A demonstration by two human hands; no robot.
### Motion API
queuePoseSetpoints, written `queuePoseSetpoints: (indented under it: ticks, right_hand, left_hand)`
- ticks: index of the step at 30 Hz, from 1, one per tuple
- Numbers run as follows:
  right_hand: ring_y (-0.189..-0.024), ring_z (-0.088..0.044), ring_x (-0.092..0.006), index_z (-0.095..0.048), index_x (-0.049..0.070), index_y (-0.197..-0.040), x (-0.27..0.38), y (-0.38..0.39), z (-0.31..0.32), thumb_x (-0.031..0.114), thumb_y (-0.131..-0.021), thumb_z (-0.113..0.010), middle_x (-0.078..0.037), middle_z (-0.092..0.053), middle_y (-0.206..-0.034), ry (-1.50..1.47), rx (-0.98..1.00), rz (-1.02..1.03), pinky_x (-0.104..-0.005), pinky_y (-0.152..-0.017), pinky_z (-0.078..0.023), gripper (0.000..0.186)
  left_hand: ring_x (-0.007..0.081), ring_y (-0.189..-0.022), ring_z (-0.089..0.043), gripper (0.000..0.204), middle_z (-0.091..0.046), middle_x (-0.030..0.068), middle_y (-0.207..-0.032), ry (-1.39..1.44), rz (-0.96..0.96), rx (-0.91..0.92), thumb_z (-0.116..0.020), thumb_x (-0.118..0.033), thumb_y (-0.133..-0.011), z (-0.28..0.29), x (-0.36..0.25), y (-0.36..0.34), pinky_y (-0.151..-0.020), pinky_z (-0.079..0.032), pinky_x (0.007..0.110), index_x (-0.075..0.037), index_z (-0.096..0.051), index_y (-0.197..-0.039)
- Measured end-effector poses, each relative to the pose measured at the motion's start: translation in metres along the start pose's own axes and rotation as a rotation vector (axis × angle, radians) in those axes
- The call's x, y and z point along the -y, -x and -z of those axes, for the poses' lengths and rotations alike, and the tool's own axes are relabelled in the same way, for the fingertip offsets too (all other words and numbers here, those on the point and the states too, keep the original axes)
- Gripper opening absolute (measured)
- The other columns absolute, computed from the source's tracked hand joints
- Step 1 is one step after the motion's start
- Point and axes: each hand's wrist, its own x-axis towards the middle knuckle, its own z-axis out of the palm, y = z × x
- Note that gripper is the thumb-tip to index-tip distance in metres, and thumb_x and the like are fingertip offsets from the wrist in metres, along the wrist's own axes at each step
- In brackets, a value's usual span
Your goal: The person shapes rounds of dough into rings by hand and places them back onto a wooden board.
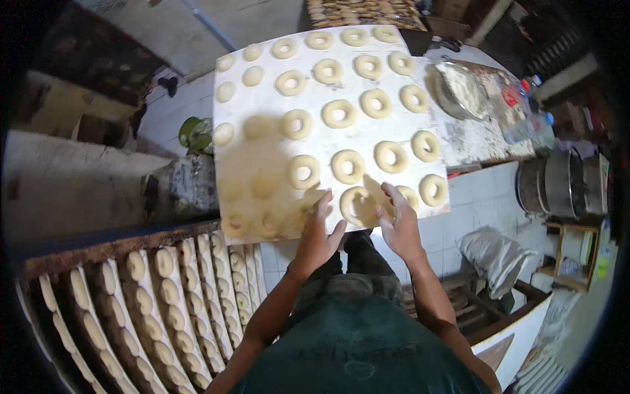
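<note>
Room: workspace with pale floor tiles (430, 231), dim at the rim of the view. Rows of small browned pieces (361, 9) at the far edge.

Main surface: one large white board (367, 144), floured, directly before the person; its near edge lies by the waist.

Stock on board: pale dough rings (338, 113), set apart in uneven rows over the middle and right. Along the left, rounded dough pieces (253, 75) without visible openings. Near left corner in shadow; shapes there partly hard to read.

Item at hand: one dough ring at the near edge (358, 206), lying on the board between the two hands, its opening wide and slightly irregular.

Left hand (315, 240): left of that ring, thumb and forefinger spread; nothing seen in the grasp.

Right hand (400, 230): right of the same ring, fingers apart; thumb close to its edge, contact cannot be told.

Surroundings: at right, a side table (489, 146) with a metal bowl (446, 98) of whitish powder and a clear bottle (527, 128) with a blue cap. Lower left, a rack (125, 246) filled with further dough rings.

Step in hand, as judged: forming and placing rings. Next move, as judged: calls for taking up a solid piece from the left and opening its centre gently, without tearing.
</note>
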Motion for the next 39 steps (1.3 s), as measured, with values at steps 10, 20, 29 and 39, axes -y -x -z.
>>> queuePoseSetpoints:
  ticks: [10, 20, 29, 39]
  right_hand:
    - [-0.105, -0.040, -0.0320, -0.060, 0.006, -0.095, -0.006, -0.039, -0.087, 0.030, -0.074, -0.054, -0.008, -0.050, -0.107, 0.568, 0.584, 0.865, -0.0476, -0.091, -0.033, 0.032]
    - [-0.097, -0.047, -0.0346, -0.052, 0.003, -0.104, 0.056, -0.128, -0.147, 0.018, -0.071, -0.062, -0.021, -0.048, -0.106, 0.165, 0.556, 0.637, -0.0380, -0.083, -0.041, 0.038]
    - [-0.095, -0.047, -0.0328, -0.053, 0.003, -0.103, 0.051, -0.105, -0.157, 0.014, -0.057, -0.072, -0.018, -0.048, -0.106, 0.127, 0.594, 0.416, -0.0385, -0.081, -0.041, 0.051]
    - [-0.071, -0.053, -0.0090, -0.059, 0.001, -0.093, 0.081, 0.005, -0.080, 0.007, -0.069, -0.065, -0.003, -0.060, -0.079, -0.509, 0.092, -0.096, -0.0254, -0.064, -0.044, 0.026]
  left_hand:
    - [0.0343, -0.099, -0.043, 0.036, -0.055, 0.0110, -0.101, -0.963, -0.081, -0.245, -0.062, -0.021, -0.068, 0.077, 0.059, 0.044, -0.087, -0.031, 0.048, -0.003, -0.057, -0.099]
    - [0.0325, -0.097, -0.040, 0.035, -0.057, 0.0117, -0.094, -0.952, 0.019, -0.268, -0.056, -0.026, -0.072, 0.076, 0.057, 0.049, -0.090, -0.024, 0.050, -0.006, -0.059, -0.100]
    - [0.0262, -0.107, -0.042, 0.046, -0.043, 0.0164, -0.119, -0.257, -0.041, -0.393, -0.059, -0.008, -0.078, 0.131, 0.042, 0.018, -0.090, -0.035, 0.035, 0.001, -0.042, -0.119]
    - [0.0157, -0.096, -0.049, 0.036, -0.051, 0.0111, -0.105, 0.453, -0.014, 0.048, -0.061, -0.007, -0.078, 0.090, 0.010, 0.001, -0.084, -0.040, 0.026, 0.005, -0.046, -0.109]
